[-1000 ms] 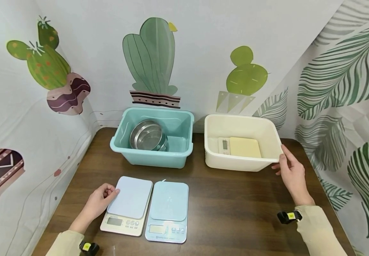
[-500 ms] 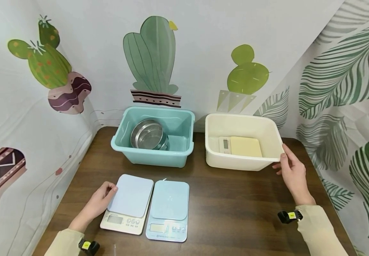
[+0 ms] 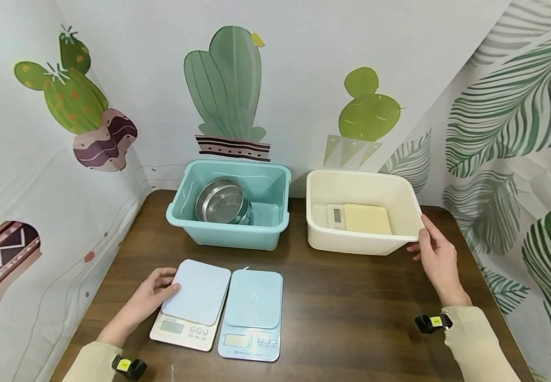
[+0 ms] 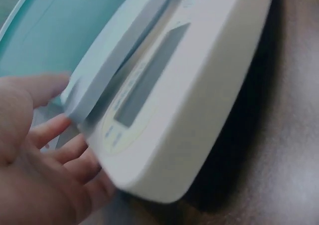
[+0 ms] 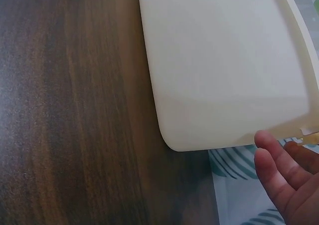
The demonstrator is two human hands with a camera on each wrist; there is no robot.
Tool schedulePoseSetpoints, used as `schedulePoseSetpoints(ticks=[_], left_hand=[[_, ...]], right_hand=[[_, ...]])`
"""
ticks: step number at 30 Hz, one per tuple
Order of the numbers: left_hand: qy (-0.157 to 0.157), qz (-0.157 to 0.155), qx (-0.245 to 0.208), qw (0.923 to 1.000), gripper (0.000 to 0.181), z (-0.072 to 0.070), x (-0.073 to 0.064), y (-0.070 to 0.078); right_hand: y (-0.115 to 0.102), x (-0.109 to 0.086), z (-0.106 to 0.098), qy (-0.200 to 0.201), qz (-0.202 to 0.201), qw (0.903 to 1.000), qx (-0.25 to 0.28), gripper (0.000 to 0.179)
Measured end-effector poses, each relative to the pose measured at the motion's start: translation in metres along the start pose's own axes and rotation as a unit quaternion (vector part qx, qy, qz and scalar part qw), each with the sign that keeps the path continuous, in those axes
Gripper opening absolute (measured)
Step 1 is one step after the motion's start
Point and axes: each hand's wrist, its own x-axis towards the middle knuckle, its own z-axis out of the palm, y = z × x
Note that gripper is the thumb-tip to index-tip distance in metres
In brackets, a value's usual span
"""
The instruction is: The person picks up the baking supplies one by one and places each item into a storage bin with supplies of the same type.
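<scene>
In the head view, my left hand [image 3: 146, 300] grips the left edge of a white kitchen scale [image 3: 196, 292] with a pale lavender plate. Its thumb lies on the plate's edge; in the left wrist view the other fingers [image 4: 82, 160] are at the scale's side, partly hidden by it. A light blue kitchen scale [image 3: 252, 302] lies close on the right. My right hand [image 3: 439, 265] holds the front right corner of a cream plastic bin [image 3: 347, 243], thumb on the rim and fingers outside. Inside that bin lies a yellow kitchen scale [image 3: 366, 218].
A teal plastic bin [image 3: 234, 236] stands at the back left with round stainless steel containers [image 3: 222, 204] in it. Both bins are near the back edge of the brown wooden table [image 3: 351, 313], by a cloth printed with cacti and leaves [image 3: 304, 63].
My left hand has shifted its hold, with the thumb now further onto the lavender plate and the fingers more spread. The right hand stays at the cream bin's corner.
</scene>
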Motion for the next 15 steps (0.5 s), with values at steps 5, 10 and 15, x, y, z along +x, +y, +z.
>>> schedulePoseSetpoints(ticks=[5, 10, 15], left_hand=[[-0.063, -0.005, -0.041, 0.9972, 0.083, -0.010, -0.002, -0.003], [-0.108, 0.022, -0.073, 0.9912, 0.093, -0.016, -0.004, -0.011], [-0.113, 0.020, -0.095, 0.9888, 0.091, -0.017, -0.004, -0.016]], right_hand=[[0.000, -0.001, 0.000, -0.001, 0.004, 1.0000, 0.002, 0.046], [0.003, 0.000, 0.002, -0.001, 0.006, 1.0000, -0.004, 0.047], [0.004, 0.001, 0.002, -0.002, 0.007, 1.0000, -0.003, 0.047]])
